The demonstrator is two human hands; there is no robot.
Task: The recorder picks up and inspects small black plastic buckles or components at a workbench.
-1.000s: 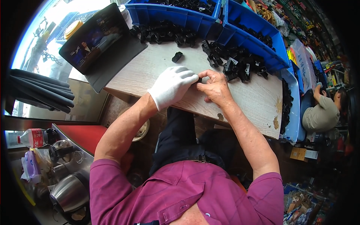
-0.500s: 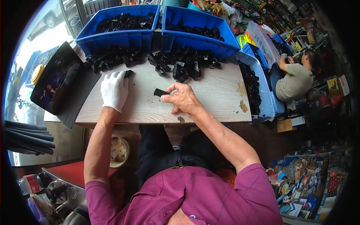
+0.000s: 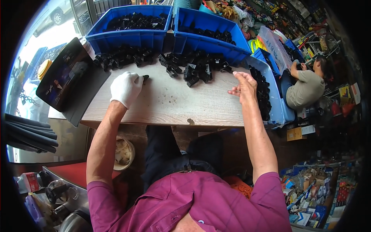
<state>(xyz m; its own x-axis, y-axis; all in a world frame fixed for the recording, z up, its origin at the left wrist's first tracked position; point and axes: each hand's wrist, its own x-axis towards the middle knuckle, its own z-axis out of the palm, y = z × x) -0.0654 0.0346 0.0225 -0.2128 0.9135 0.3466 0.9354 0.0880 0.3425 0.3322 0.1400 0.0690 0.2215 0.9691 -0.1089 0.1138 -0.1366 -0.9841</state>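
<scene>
My left hand (image 3: 126, 89), in a white knit glove, is closed above the left part of the wooden table (image 3: 154, 108). A small black plastic part (image 3: 145, 77) sticks out at its fingertips. My bare right hand (image 3: 246, 87) is by the table's right edge, fingers apart, with nothing seen in it. Just beyond that hand stands a light blue bin (image 3: 279, 101) full of black parts (image 3: 263, 91). Loose black parts lie in a left heap (image 3: 125, 57) and a middle heap (image 3: 195, 67) at the table's far side.
Two blue bins, a left one (image 3: 127, 42) and a right one (image 3: 208, 44), hold more black parts behind the heaps. A tablet in a dark cover (image 3: 63, 77) leans at the left. A bucket (image 3: 124, 153) stands below the table. A seated person (image 3: 307, 83) works at the right.
My right hand has swung right to the light blue bin; the black part it held is no longer in it. My left hand has shifted slightly right, toward me.
</scene>
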